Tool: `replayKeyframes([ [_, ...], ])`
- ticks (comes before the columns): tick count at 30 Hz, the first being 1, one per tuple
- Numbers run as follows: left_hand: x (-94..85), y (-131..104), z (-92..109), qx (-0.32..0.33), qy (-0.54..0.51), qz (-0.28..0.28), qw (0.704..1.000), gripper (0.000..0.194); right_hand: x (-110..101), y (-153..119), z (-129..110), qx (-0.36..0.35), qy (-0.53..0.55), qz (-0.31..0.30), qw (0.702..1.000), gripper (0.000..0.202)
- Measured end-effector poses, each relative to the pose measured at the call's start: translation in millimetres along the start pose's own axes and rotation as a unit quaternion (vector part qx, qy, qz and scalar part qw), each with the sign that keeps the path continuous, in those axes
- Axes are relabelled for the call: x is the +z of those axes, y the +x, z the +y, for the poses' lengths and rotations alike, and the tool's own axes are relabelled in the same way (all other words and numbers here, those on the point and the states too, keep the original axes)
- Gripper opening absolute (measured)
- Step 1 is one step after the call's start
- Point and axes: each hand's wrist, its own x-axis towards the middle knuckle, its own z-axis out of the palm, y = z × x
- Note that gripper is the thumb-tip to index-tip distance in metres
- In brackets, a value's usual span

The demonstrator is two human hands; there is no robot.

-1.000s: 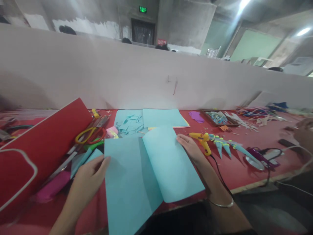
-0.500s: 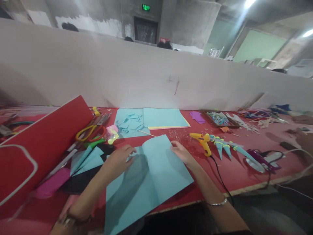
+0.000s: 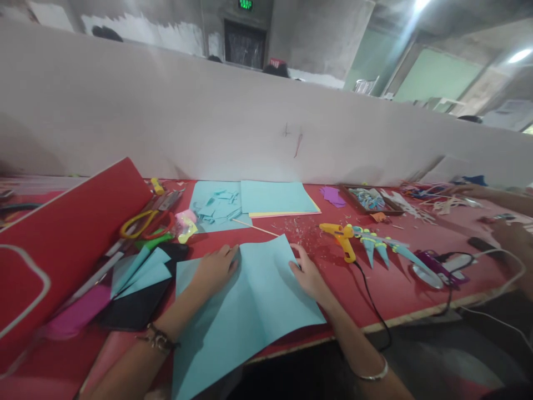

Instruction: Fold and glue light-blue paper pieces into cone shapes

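Note:
A large light-blue sheet of paper (image 3: pixel 245 319) with a crease down its middle lies before me, its near corner hanging past the table edge. My left hand (image 3: pixel 215 270) rests flat on the upper left part of the sheet, fingers stretched out. At the right edge, my right hand (image 3: pixel 308 273) grips the paper, thumb on top and fingers behind, and this side is lifted a little. Just beyond the sheet's top corner lies a thin wooden stick (image 3: pixel 256 226).
Left are scissors (image 3: pixel 139 223), folded blue paper cones (image 3: pixel 144 272) and a red board (image 3: pixel 79 222). Blue paper stacks (image 3: pixel 275 197) lie behind. To the right sit a yellow glue gun (image 3: pixel 343 240) with a cord, a tray (image 3: pixel 370 201) of scraps and another person's arm (image 3: pixel 491 195).
My left hand has come down flat on the paper and shifted slightly right. The right hand has taken hold of the sheet's edge. More of the co-worker's arm shows at the right.

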Motion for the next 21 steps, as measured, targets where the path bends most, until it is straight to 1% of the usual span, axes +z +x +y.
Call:
replayKeyframes([
  [4,-2.2,0,3,0.001,0.015,-0.002,1.000,0.043,4,-6,8,-0.022,-0.041,0.026,0.999,0.045],
  [7,-4.9,0,5,0.001,0.029,-0.008,1.000,0.043,7,-8,8,-0.032,-0.094,0.047,0.994,0.045],
  [10,-6.5,1,8,0.007,0.042,-0.013,0.999,0.042,9,-11,6,-0.038,-0.173,0.062,0.982,0.044],
  [14,-6.9,1,12,0.014,0.055,-0.017,0.998,0.041,10,-15,2,-0.033,-0.252,0.063,0.965,0.045],
  [21,-7.9,-1,18,0.006,0.059,-0.006,0.998,0.047,11,-21,3,-0.049,-0.277,0.065,0.958,0.042],
])
